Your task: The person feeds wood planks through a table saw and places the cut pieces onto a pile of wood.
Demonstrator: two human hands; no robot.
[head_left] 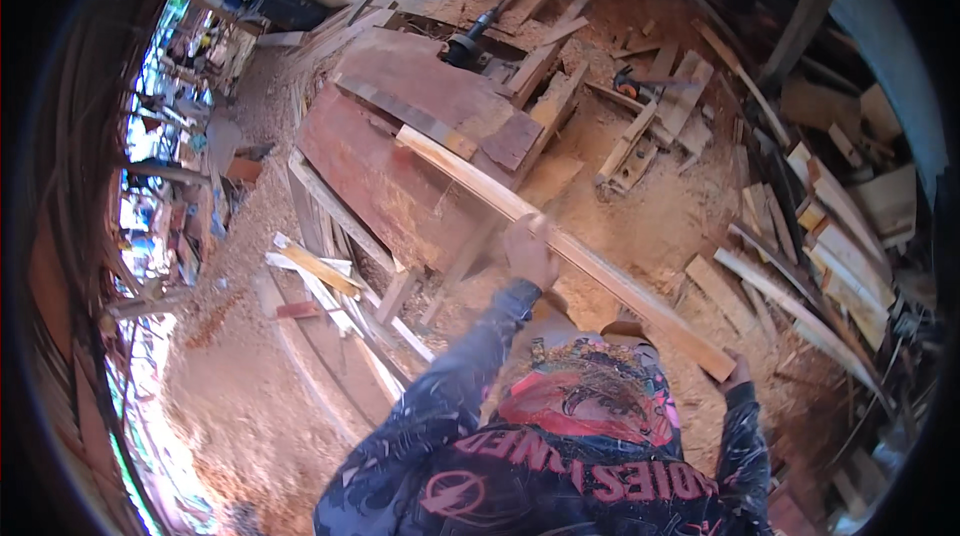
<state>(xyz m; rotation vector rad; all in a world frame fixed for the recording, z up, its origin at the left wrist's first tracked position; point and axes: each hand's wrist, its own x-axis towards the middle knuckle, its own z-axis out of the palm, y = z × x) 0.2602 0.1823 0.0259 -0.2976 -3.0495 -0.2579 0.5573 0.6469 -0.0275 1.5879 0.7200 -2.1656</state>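
Observation:
A long, pale wooden plank (600, 271) slants across the middle of the view, its far left end over a reddish-brown workbench top (350, 161) and its near right end beside my body. My left hand (532, 251) is closed around the plank near its middle. At the near right end, my right hand (738, 372) grips the edge, with most of its fingers hidden by the wood. Beyond the plank, a narrow board (400, 114) lies on the bench top.
A dark power tool (465, 46) lies at the bench's far side. An orange and black tool (627, 86) rests among offcuts to the right. Stacked boards (845, 266) line the right side. Loose wood strips (320, 276) lie at left on sawdust-covered ground (220, 376).

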